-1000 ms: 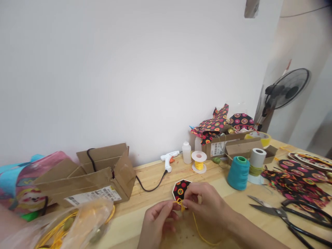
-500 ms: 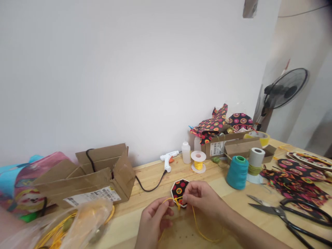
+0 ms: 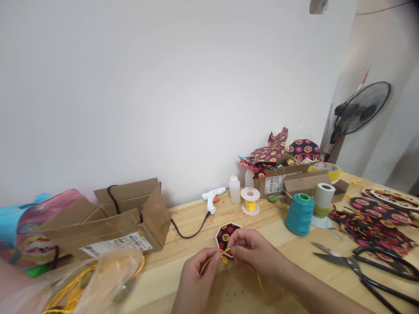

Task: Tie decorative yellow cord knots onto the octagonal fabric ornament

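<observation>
Yellow cord (image 3: pixel 224 257), bunched into a small knot, runs between my two hands. My left hand (image 3: pixel 199 272) pinches one side of it between thumb and forefinger. On the other side, my right hand (image 3: pixel 252 252) grips the cord close to the knot, and a loose tail hangs below that hand. Just behind the knot, an octagonal piece (image 3: pixel 225 234) with black patterned fabric and a pale rim lies on the table, partly covered by my right hand. Whether the knot is joined to the piece is hidden.
Large black-handled scissors (image 3: pixel 352 263) lie open at right, by fabric scraps (image 3: pixel 376 231). A teal thread cone (image 3: pixel 299 216), a yellow cord spool (image 3: pixel 250 203) and a white glue gun (image 3: pixel 212 199) stand behind. At left are a cardboard box (image 3: pixel 118 231) and a plastic bag (image 3: pixel 111 274).
My hands have come closer together at the knot. My left fingers have closed in on the cord, and the loop under my right hand has become a shorter hanging tail.
</observation>
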Demonstrator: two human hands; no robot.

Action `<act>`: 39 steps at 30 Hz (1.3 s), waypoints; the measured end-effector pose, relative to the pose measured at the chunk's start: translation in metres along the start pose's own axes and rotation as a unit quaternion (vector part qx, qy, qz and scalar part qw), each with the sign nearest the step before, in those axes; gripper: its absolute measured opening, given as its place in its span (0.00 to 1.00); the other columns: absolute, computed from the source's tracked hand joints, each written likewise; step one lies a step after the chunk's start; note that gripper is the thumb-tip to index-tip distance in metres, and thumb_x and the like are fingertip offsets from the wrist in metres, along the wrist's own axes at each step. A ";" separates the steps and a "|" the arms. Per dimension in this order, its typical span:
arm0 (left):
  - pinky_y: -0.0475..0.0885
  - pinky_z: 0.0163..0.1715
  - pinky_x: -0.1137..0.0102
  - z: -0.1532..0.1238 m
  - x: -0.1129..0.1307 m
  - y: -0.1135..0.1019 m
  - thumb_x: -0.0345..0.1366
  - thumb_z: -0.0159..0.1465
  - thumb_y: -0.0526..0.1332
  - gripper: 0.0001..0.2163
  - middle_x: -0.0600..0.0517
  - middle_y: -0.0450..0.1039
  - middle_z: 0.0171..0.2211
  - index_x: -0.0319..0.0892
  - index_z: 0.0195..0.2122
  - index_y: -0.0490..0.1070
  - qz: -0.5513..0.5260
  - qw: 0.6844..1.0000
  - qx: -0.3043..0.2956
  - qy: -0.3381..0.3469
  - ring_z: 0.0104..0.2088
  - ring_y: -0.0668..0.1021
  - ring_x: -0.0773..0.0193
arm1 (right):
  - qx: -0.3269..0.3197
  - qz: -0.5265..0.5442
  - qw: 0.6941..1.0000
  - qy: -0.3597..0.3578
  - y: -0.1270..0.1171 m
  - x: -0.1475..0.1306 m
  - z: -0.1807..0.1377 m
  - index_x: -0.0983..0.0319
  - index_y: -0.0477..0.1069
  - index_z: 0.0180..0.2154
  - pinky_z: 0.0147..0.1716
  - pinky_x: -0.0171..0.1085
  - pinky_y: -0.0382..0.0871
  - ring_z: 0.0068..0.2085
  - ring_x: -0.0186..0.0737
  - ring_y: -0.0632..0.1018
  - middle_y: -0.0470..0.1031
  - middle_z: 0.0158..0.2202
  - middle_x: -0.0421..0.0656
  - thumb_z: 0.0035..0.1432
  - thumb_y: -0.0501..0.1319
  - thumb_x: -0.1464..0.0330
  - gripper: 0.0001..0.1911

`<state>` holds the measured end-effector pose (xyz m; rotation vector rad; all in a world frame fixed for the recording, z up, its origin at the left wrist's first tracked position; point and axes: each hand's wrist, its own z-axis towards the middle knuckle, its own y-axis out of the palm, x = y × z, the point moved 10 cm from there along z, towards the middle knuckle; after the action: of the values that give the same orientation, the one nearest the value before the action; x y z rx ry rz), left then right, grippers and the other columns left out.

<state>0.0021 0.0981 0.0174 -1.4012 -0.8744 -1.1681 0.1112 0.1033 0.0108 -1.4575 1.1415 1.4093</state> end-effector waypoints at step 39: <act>0.47 0.16 0.77 -0.009 -0.024 0.020 0.44 0.48 0.59 0.14 0.60 0.56 0.11 0.36 0.20 0.71 -0.056 0.985 -0.099 -0.133 0.15 0.54 0.73 | 0.050 -0.293 0.942 -0.156 -0.002 -0.040 -0.013 0.63 0.69 0.25 0.16 0.26 0.50 0.18 0.26 0.57 0.59 0.15 0.34 0.49 0.55 0.69 0.06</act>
<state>0.0135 0.0884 -0.0112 -1.7166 -1.0573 -1.1950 0.1180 0.0951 0.0515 -1.2958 0.5071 1.0849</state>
